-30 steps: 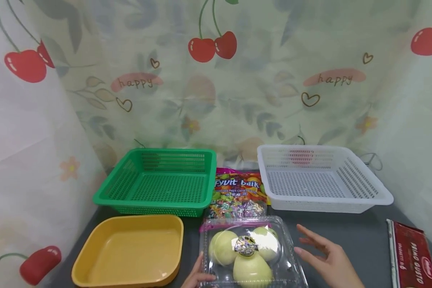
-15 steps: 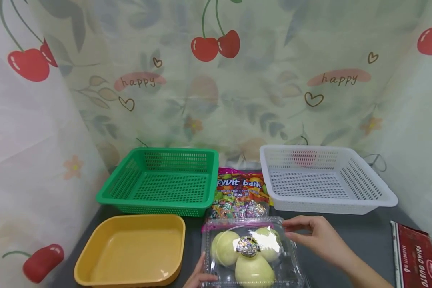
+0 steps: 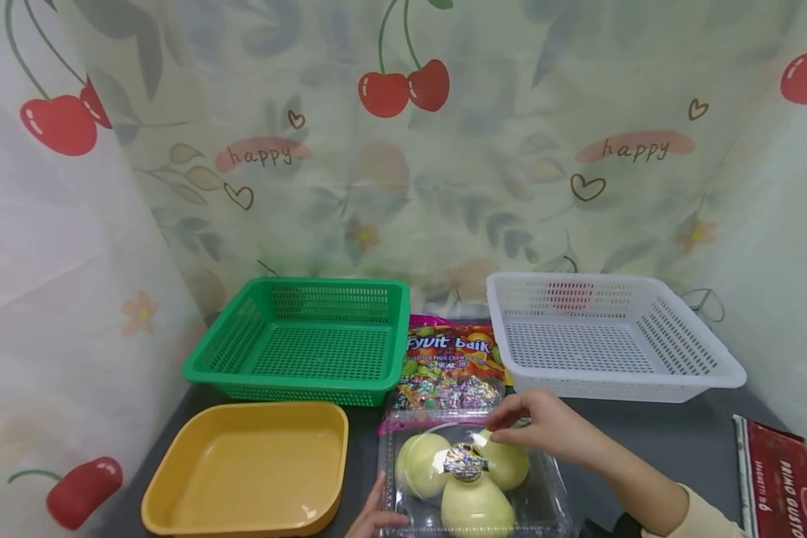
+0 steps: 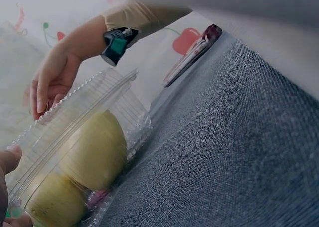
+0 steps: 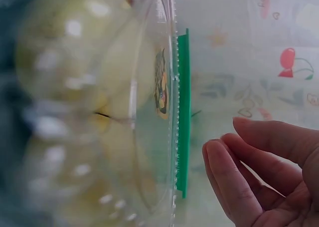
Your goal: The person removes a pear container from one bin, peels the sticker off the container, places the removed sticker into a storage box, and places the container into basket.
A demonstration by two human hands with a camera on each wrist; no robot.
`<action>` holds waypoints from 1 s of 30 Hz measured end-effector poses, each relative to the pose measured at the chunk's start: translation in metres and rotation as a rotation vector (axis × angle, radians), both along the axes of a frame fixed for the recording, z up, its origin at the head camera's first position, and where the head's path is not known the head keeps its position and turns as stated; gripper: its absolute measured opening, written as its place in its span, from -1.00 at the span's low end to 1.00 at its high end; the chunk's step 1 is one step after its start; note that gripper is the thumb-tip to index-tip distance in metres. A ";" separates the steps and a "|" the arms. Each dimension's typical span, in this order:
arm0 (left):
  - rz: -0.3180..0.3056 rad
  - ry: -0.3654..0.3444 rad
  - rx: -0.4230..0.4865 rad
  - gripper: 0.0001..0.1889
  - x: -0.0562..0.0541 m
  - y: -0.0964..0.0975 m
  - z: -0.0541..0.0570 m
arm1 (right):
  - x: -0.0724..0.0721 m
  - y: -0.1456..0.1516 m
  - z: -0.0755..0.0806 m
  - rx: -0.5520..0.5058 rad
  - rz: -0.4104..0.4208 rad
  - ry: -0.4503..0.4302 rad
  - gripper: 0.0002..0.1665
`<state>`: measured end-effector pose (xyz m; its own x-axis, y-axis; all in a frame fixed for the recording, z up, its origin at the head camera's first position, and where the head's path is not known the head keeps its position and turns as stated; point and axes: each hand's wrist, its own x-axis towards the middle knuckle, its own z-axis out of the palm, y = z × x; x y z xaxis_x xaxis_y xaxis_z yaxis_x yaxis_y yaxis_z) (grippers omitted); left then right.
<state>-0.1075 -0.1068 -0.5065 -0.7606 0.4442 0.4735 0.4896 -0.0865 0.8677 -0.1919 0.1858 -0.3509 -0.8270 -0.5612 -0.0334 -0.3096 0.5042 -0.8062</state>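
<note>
A clear plastic clamshell box (image 3: 545,493) with three pale yellow-green pear-like fruits (image 3: 477,508) lies at the front middle of the table, a round sticker (image 3: 465,462) on its lid. At its left edge my left hand (image 3: 375,515) grips the box, thumb and a fingertip on the side in the left wrist view. Over the lid's right rear part is my right hand (image 3: 545,426), fingers loosely bent. In the right wrist view a gap shows between those fingertips (image 5: 219,147) and the lid, with nothing held. The box overlaps the lower end of a candy bag (image 3: 450,359).
A yellow tray (image 3: 242,471) stands left of the box. Behind are a green basket (image 3: 309,392) and a white basket (image 3: 598,381). A red spaghetti packet (image 3: 780,478) lies far right. A patterned curtain (image 3: 403,209) surrounds the table.
My right hand has moved left from beside the box, past its right rear corner, to above the lid. The box and my left hand keep their place.
</note>
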 end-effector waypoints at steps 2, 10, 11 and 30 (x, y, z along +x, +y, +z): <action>0.019 -0.006 0.005 -0.66 0.001 0.002 0.000 | -0.003 -0.004 0.001 0.003 0.022 0.005 -0.71; 0.020 0.031 0.049 -0.63 0.001 0.004 -0.001 | -0.010 -0.016 0.005 -0.012 0.080 -0.031 -0.73; 0.011 0.026 0.051 -0.63 0.001 0.003 -0.001 | -0.011 -0.018 0.005 -0.011 0.087 -0.026 -0.74; -0.135 0.000 0.105 -0.62 -0.006 -0.001 0.000 | -0.028 -0.030 -0.006 -0.015 0.149 -0.105 -0.71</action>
